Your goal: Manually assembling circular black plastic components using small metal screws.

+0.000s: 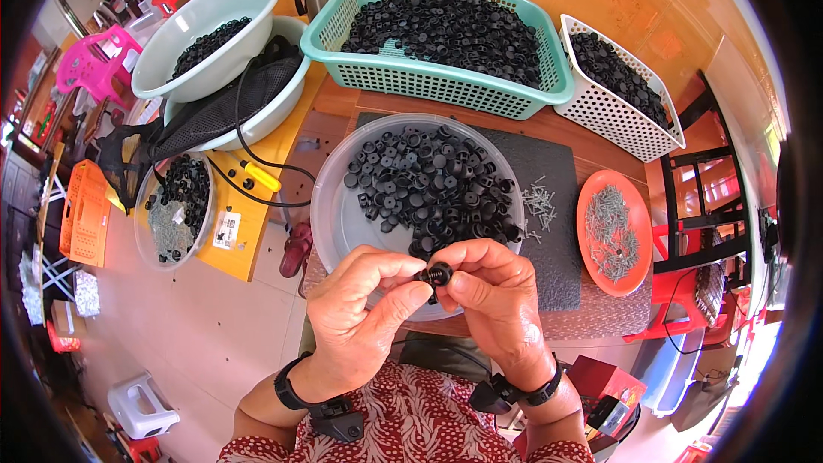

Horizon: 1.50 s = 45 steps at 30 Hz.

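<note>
- The left hand (360,300) and right hand (493,291) met at the near edge of the counter (591,141), both pinching one small black part (437,274) between thumbs and fingertips, held just over the rim of a clear bowl (339,214).
- That bowl was about half covered with loose black parts (433,180), which suggested much of that batch was still waiting.
- Right of it, a few screws (538,204) lay on a dark mat (549,231), and an orange plate (613,279) held many more.
- Behind, a teal basket (429,86) and a white basket (617,124) were heaped with similar black pieces; I could not tell which were finished.
- To the left, a pale basin (171,60) and a smaller bowl (146,240) on a yellow stool (249,249) held more parts.
- Judged from the full containers, the work seemed mid-run, with plenty left.
</note>
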{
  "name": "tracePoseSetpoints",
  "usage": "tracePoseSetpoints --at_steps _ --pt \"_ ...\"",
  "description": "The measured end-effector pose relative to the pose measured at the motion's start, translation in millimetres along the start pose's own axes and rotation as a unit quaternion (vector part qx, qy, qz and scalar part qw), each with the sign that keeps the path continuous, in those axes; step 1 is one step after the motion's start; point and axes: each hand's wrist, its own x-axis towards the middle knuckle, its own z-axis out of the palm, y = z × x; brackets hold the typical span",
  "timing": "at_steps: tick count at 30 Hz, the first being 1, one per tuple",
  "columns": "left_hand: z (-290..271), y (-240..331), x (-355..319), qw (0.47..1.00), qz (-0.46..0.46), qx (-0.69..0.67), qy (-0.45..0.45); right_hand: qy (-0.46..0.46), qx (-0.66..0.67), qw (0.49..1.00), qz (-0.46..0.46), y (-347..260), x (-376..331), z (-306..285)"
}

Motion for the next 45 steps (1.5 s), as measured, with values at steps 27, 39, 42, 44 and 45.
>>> tracePoseSetpoints --at_steps 27,39,42,44,45 --pt "-3 2 6 0.999 -0.018 0.028 -0.042 0.028 -0.162 0.981 -0.103 3 -6 5" --pt "-8 11 15 0.986 -0.11 0.042 -0.116 0.01 -0.177 0.976 -0.126 5 -5 -4" --pt "-8 7 15 0.984 -0.134 0.019 -0.118 0.011 -0.189 0.971 -0.147 5 -6 -4" --pt "-8 4 14 0.984 -0.139 -0.007 -0.109 0.01 -0.2 0.967 -0.159 5 -6 -3" --pt "-7 4 14 0.984 -0.139 -0.006 -0.11 0.011 -0.2 0.967 -0.159 5 -6 -3"
